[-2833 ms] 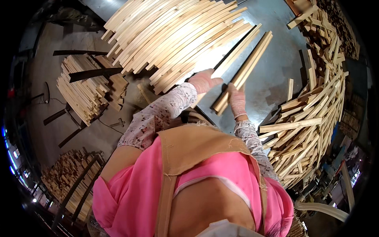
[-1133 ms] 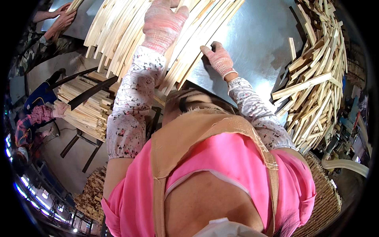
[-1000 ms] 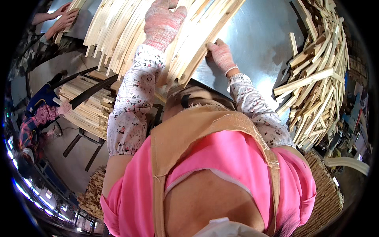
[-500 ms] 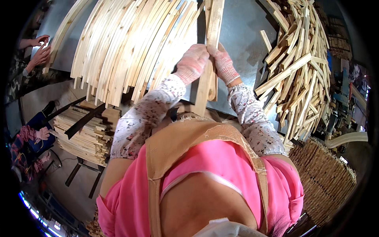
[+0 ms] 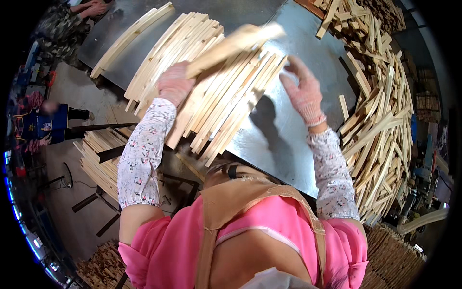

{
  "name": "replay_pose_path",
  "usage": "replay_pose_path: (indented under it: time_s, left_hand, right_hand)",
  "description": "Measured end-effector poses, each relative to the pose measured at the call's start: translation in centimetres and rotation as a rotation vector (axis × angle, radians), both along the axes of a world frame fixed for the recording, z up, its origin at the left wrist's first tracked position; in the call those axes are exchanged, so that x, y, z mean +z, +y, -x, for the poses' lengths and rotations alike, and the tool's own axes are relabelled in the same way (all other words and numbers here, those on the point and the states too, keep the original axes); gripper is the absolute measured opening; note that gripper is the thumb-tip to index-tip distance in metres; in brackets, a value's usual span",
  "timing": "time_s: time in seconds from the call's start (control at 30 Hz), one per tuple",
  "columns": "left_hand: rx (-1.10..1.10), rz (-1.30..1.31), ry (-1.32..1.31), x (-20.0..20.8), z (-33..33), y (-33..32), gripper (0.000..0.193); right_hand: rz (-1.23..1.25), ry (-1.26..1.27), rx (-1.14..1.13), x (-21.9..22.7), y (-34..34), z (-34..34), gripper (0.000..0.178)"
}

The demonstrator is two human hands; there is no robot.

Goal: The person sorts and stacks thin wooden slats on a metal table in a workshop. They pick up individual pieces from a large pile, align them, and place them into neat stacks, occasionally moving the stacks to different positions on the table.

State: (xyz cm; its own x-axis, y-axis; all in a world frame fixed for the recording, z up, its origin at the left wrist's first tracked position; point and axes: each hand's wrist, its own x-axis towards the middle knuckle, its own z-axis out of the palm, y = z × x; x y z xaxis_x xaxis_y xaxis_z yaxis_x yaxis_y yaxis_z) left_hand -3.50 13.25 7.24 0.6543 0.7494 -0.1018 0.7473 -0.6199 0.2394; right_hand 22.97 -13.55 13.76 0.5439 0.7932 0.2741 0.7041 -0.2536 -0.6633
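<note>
My left hand [image 5: 174, 84], in a pinkish knit glove, is closed around the near end of a pale wooden strip [image 5: 226, 46]. The strip is smeared by motion and lies slanted across a row of wooden slats [image 5: 228, 101], its far end pointing up and to the right; whether it is one piece or more I cannot tell. Just right of the row, my right hand [image 5: 304, 91], gloved alike, is raised over the metal table [image 5: 293, 144] with fingers apart and nothing in them.
A heap of loose wooden sticks [image 5: 380, 135] lines the right side. A separate slat [image 5: 132, 38] lies at the table's left. Beyond are a co-worker's hands [image 5: 92, 8] and a person in a blue apron [image 5: 45, 120]. Stacked slats [image 5: 101, 154] rest on a stand below left.
Both hands were together on upright strips at the table's middle. Now the left has swung a strip leftward over the row, and the right has let go and moved right. The view has shifted.
</note>
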Motion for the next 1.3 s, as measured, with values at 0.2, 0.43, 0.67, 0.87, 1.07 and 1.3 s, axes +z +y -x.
replay_pose_path:
  time_s: [0.2, 0.43, 0.67, 0.87, 1.07, 1.3]
  left_hand:
    - [0.234, 0.028, 0.104, -5.6, 6.5, 6.3, 0.071]
    - [0.362, 0.017, 0.019, -5.2, 9.3, 11.2, 0.086]
    - [-0.021, 0.131, 0.157, -5.3, 5.5, 5.7, 0.092]
    - [-0.115, 0.184, 0.316, -7.4, 3.8, -4.0, 0.087]
    - [0.088, 0.146, 0.186, -3.6, 5.7, 2.7, 0.074]
    - [0.148, -0.109, 0.145, -8.6, 5.8, 6.1, 0.069]
  right_hand:
    - [0.419, 0.252, 0.066, -7.2, -3.9, 4.2, 0.056]
    - [0.563, 0.422, -0.184, -13.8, -9.0, 4.2, 0.059]
    - [0.598, 0.465, -0.189, -15.6, -7.8, 7.8, 0.06]
    - [0.578, 0.486, -0.004, -13.2, -3.1, 10.5, 0.054]
    - [0.62, 0.474, 0.021, -11.9, -5.3, 11.3, 0.055]
    - [0.614, 0.504, 0.107, -12.0, -10.3, 11.2, 0.055]
